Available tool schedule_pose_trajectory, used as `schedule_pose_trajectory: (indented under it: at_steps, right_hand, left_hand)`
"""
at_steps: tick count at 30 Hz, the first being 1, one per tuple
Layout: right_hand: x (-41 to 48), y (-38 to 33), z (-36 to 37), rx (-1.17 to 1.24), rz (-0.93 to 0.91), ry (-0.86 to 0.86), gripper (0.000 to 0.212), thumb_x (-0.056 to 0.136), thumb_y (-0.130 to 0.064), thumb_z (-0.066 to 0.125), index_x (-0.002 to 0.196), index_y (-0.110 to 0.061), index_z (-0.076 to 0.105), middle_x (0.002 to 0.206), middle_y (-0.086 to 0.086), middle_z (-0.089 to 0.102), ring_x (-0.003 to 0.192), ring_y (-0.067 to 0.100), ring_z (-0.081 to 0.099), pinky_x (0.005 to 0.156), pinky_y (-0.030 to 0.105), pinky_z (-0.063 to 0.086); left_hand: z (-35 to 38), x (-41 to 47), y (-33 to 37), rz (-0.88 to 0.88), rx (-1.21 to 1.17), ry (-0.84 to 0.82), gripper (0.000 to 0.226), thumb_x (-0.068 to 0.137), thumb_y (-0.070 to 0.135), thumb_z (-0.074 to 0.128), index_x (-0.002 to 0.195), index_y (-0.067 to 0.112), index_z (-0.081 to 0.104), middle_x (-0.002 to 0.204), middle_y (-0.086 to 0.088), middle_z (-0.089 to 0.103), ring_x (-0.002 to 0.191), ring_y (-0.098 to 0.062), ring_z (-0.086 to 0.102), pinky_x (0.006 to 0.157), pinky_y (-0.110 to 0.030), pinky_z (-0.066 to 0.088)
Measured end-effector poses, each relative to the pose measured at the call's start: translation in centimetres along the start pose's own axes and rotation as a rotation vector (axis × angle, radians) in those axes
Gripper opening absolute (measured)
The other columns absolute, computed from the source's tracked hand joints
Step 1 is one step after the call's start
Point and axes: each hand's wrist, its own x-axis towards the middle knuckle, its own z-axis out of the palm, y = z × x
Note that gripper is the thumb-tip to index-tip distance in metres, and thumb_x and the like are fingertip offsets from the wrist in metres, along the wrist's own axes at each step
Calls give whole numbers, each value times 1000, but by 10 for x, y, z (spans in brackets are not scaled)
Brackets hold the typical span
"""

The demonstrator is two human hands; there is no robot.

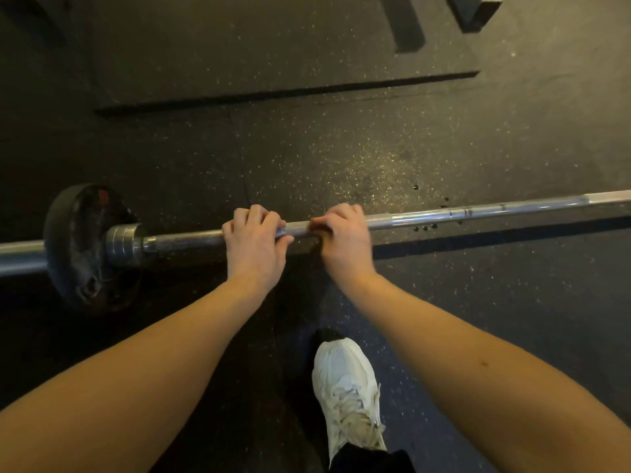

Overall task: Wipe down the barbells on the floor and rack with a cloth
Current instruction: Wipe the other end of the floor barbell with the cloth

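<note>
A steel barbell [478, 212] lies across the black rubber floor from left to right. A black weight plate [78, 247] sits on its left sleeve next to a chrome collar [124, 244]. My left hand [254, 245] grips the shaft just right of the collar, fingers curled over the top. My right hand [343, 238] grips the shaft right beside it, also with curled fingers. No cloth shows in either hand.
My white sneaker [346, 387] stands on the floor just behind the bar. A long black strip [286, 92] lies on the floor beyond the bar. Dark blocks [474, 10] sit at the top right. Small dark drops [425, 228] dot the floor by the shaft.
</note>
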Motion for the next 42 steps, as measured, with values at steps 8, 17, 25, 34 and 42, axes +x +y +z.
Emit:
schedule_pose_trajectory:
  at_steps: [8, 17, 25, 34, 42]
  right_hand:
    - [3, 61, -40, -117, -42, 41, 16, 93, -11, 69, 105, -13, 78, 100, 0, 67, 96, 17, 48, 79, 37, 50]
    - [5, 43, -31, -10, 202, 62, 17, 97, -13, 65, 109, -16, 77, 105, -6, 62, 104, 14, 45, 93, 35, 45]
    - [10, 43, -30, -23, 96, 15, 18, 98, -25, 63, 110, -24, 77, 105, -11, 65, 102, 14, 45, 94, 42, 44]
    - [13, -24, 19, 35, -95, -60, 16, 96, -17, 68, 108, -20, 78, 105, -6, 67, 102, 14, 49, 89, 42, 50]
    - [39, -111, 58, 22, -346, -288, 19, 97, -23, 67, 113, -24, 76, 110, -6, 67, 107, 13, 51, 96, 34, 46]
  left_hand:
    - [-6, 2, 0, 12, 14, -21, 25, 98, 44, 61, 119, 30, 61, 123, 2, 51, 118, -22, 44, 103, -44, 41]
    - [-3, 0, 0, 10, 14, -3, 23, 99, 43, 60, 118, 29, 61, 124, 1, 51, 120, -23, 44, 105, -45, 39]
    - [-15, -2, -14, 97, 35, -34, 35, 99, 38, 60, 133, 31, 62, 128, 6, 54, 121, -17, 44, 108, -41, 41]
    - [-34, -49, -71, -188, 86, -26, 66, 96, 35, 62, 156, 29, 34, 159, 0, 27, 149, -24, 22, 122, -50, 24]
    - [-33, -58, -79, -310, -5, 5, 67, 96, 27, 61, 156, 26, 32, 161, 1, 26, 150, -22, 18, 121, -50, 25]
